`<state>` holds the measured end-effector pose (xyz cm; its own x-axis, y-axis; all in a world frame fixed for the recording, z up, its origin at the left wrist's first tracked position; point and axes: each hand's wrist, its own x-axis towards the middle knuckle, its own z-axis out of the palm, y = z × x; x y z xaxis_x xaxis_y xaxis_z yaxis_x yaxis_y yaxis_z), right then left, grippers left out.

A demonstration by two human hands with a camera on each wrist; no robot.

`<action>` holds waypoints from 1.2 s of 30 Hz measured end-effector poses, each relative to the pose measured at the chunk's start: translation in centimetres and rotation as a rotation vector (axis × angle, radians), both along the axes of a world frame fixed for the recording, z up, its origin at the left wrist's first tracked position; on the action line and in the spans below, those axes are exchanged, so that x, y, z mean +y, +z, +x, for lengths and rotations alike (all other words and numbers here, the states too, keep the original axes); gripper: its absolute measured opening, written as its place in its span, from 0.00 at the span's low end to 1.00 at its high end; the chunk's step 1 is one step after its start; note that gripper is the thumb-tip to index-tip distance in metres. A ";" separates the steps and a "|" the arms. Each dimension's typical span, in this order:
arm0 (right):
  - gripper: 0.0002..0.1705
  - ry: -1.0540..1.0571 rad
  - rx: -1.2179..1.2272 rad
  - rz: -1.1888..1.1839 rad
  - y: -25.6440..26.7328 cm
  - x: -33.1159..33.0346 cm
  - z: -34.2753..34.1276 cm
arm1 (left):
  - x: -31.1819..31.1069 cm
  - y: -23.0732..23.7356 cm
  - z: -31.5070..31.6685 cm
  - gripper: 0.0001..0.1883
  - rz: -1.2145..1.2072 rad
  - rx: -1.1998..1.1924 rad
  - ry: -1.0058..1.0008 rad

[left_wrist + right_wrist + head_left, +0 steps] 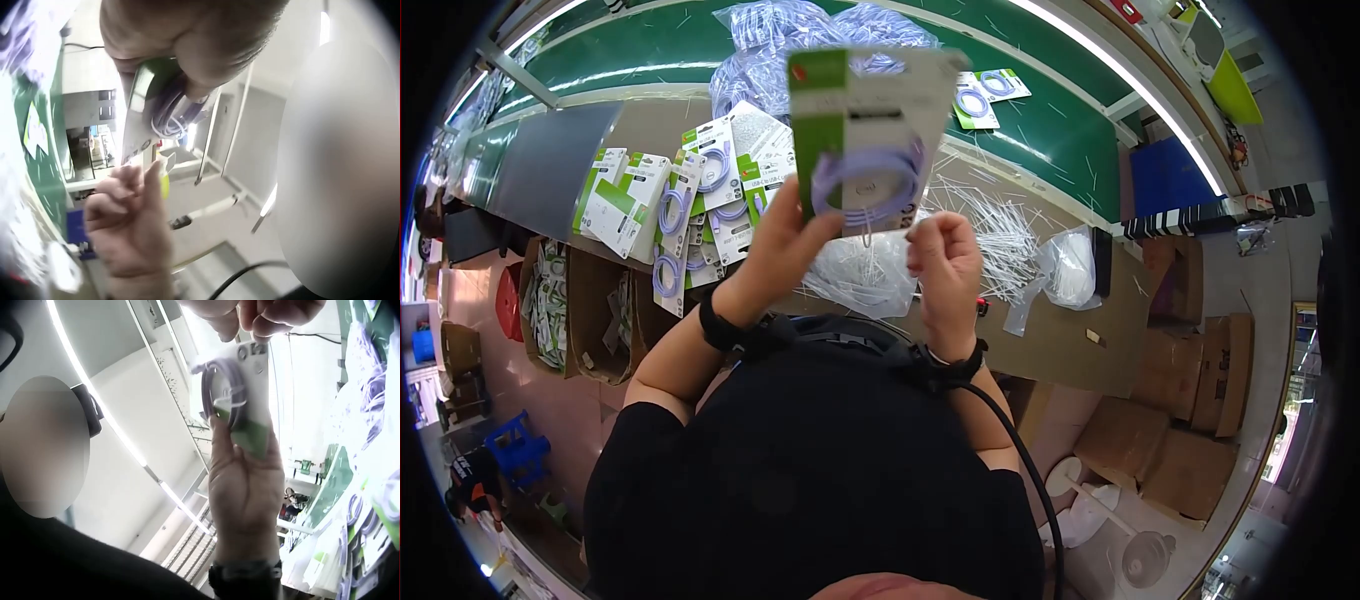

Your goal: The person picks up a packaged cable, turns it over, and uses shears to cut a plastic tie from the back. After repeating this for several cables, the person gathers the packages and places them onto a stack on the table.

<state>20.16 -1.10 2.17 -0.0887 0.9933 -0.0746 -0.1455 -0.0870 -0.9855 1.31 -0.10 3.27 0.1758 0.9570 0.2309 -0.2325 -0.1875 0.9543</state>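
My left hand (785, 245) grips the lower left side of a retail card (900, 110), raised in front of me, with the thumb on its front. Green and white, the card carries a coiled purple cable (830, 180) bound with a white twist tie (867, 235), whose loop hangs below the coil. My right hand (948, 270) is lifted beside it, fingers curled and fingertips right at the card's lower right corner. Cannot tell whether they hold anything. In the right wrist view the left hand (247, 487) supports the card from the far side.
More carded cables (670, 215) lie piled on the bench at left. Bagged purple cables (775, 40) stand behind. Loose white ties (1000, 240) and a clear plastic bag (1068, 268) are at right. Open cardboard boxes (600, 320) stand below left, flattened cardboard (1120, 440) below right.
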 end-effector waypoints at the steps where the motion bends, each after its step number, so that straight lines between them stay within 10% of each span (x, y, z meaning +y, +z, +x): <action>1: 0.17 -0.025 0.074 0.027 0.2 0.2 0.0 | 0.1 0.2 -0.1 0.21 -0.001 -0.002 0.008; 4: 0.11 -0.089 0.223 0.075 0.1 0.0 -0.1 | 0.6 0.6 -0.2 0.23 -0.307 -0.446 -0.285; 8: 0.07 0.174 0.159 0.151 -0.7 -0.5 -0.2 | 0.3 0.2 -0.1 0.28 -0.432 -0.458 -0.392; 11: 0.09 -0.003 -0.489 0.494 0.0 -0.5 -0.2 | 0.2 0.1 0.2 0.26 -0.445 -0.515 -0.363; 15: 0.11 -0.170 -0.709 0.362 -2.8 1.0 2.0 | 0.1 0.0 -0.5 0.26 -0.449 -0.530 -0.307; 20: 0.09 -0.160 -0.478 0.526 -0.8 0.0 0.4 | 0.0 -0.3 0.1 0.26 -0.526 -0.537 -0.337; 27: 0.12 0.040 -0.904 0.886 -2.2 0.7 0.8 | -0.4 -1.4 0.4 0.24 -0.524 -0.460 -0.325; 36: 0.21 -0.004 -0.859 0.466 -5.9 -0.5 7.1 | 0.9 -4.4 -0.5 0.24 -0.847 -0.537 -0.286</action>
<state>27.26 -1.56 -3.68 -0.1845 0.9397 0.2880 0.6391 0.3373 -0.6913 0.83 0.78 -1.13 0.4945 0.7808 -0.3819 -0.5958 0.6244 0.5052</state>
